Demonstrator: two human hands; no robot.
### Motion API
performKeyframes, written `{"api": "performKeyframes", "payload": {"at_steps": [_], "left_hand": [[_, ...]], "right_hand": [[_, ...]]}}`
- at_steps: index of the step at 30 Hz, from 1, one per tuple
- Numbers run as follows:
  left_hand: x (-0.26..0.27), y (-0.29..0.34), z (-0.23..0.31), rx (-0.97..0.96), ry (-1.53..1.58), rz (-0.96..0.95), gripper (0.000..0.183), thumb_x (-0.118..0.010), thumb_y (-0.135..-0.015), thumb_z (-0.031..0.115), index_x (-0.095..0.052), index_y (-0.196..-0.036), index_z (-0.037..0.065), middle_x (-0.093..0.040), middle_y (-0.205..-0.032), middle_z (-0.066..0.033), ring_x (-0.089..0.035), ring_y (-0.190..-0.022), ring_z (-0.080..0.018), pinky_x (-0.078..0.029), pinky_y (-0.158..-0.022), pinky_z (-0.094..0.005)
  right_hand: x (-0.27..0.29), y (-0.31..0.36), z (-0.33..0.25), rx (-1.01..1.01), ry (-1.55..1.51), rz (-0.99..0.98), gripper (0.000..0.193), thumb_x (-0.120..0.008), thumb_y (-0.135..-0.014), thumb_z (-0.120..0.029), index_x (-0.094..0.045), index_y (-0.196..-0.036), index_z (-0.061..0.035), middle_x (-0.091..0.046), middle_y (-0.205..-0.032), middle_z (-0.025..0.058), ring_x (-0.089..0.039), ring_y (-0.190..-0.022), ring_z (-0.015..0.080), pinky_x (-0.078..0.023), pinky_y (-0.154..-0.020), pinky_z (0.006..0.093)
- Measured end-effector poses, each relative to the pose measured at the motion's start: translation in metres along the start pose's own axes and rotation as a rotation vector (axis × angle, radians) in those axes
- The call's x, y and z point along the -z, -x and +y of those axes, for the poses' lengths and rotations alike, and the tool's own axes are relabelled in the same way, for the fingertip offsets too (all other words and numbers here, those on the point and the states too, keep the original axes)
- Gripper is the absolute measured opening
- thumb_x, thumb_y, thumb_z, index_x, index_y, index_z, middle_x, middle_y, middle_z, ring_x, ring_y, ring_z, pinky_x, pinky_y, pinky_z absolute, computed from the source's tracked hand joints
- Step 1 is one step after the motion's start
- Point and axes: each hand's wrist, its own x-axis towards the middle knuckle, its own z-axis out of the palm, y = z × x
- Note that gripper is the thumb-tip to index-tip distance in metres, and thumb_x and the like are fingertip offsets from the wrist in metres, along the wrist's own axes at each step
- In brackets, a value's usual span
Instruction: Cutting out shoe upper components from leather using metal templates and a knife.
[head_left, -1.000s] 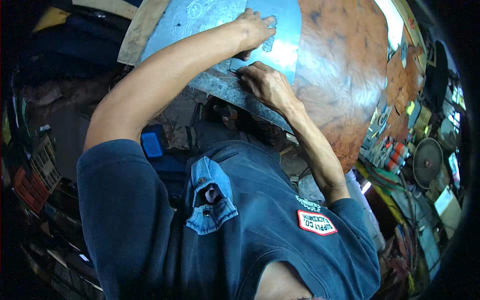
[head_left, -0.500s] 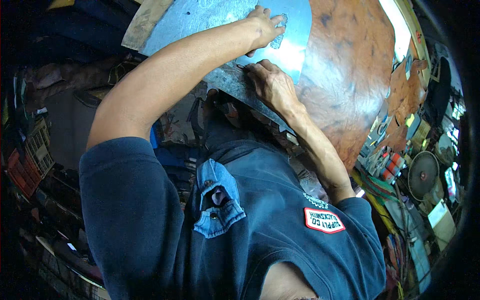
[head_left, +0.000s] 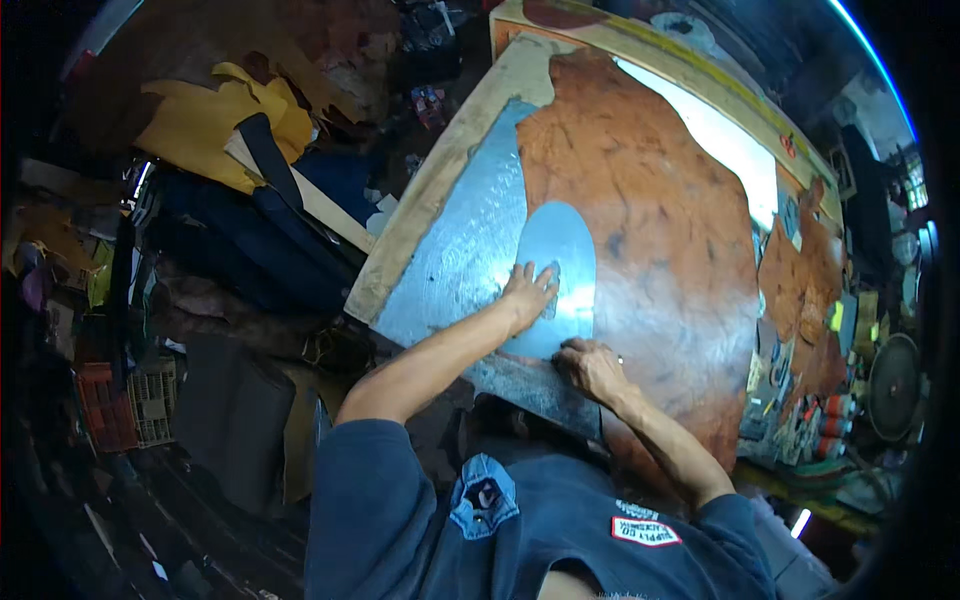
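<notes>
A smooth grey template with a rounded far end [head_left: 566, 232] lies flat, overlapping the left edge of a brown mottled leather hide [head_left: 670, 235]. My left hand [head_left: 526, 298] rests on the template with fingers spread, beside a small darker patch on its surface. Close to the template's near edge, my right hand [head_left: 594, 370] is closed, its fingers curled toward the surface. Whatever those fingers may hold is too small and dark to make out. Under both pieces is a scuffed, shiny metal sheet [head_left: 440, 255] on the worktable.
A wooden board [head_left: 420, 185] borders the table's left side. Further left lie yellow leather [head_left: 215, 120] and dark rolled material [head_left: 235, 420]. Red and tan crates [head_left: 105, 405] stand at the lower left. Leather scraps [head_left: 805, 280], orange-red spools [head_left: 832, 425] and a fan [head_left: 893, 388] are at the right.
The view has shifted, so more of the table and hide shows and my hands appear lower. My left hand stays on the template; my right hand stays by its near edge.
</notes>
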Motion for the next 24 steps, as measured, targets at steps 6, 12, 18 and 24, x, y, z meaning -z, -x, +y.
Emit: {"api": "performKeyframes", "payload": {"at_steps": [6,12,18,24], "left_hand": [[0.027,-0.004,0.031,0.141,0.275,0.053,0.095,-0.084,-0.063,0.053,-0.044,-0.135,0.005,-0.034,-0.147,-0.0233,-0.039,-0.128,-0.0557,-0.049,-0.093,-0.0530],[0.013,-0.020,0.042,0.258,0.325,-0.054,0.104,-0.085,-0.062,0.053,-0.038,-0.141,0.005,-0.023,-0.151,-0.0315,-0.030,-0.130,-0.0636,-0.045,-0.099,-0.0578],[0.017,-0.018,0.025,0.202,0.328,0.011,0.096,-0.087,-0.063,0.045,-0.041,-0.135,0.001,-0.034,-0.141,-0.0304,-0.030,-0.134,-0.0543,-0.031,-0.106,-0.0650],[0.027,-0.018,0.034,0.286,0.448,-0.053,0.089,-0.088,-0.065,0.038,-0.041,-0.134,0.008,-0.028,-0.148,-0.0256,-0.027,-0.130,-0.0628,-0.043,-0.106,-0.0562]], "right_hand": [[-0.004,0.005,-0.006,-0.078,-0.031,0.002,0.028,-0.059,-0.079,-0.010,-0.069,-0.105,-0.0155,-0.064,-0.107,0.0114,-0.064,-0.092,0.0347,-0.053,-0.077,0.0466],[-0.007,0.007,-0.002,-0.044,-0.065,-0.009,0.017,-0.055,-0.083,-0.010,-0.069,-0.094,-0.0090,-0.064,-0.105,0.0155,-0.064,-0.089,0.0377,-0.053,-0.073,0.0488],[0.010,-0.002,0.002,0.037,-0.041,-0.003,0.023,-0.060,-0.080,-0.011,-0.069,-0.101,-0.0080,-0.063,-0.098,0.0164,-0.065,-0.091,0.0350,-0.054,-0.075,0.0475],[0.012,-0.002,0.008,-0.045,-0.010,-0.127,0.028,-0.063,-0.077,-0.011,-0.068,-0.105,-0.0109,-0.062,-0.102,0.0153,-0.064,-0.096,0.0346,-0.054,-0.080,0.0469]]}}
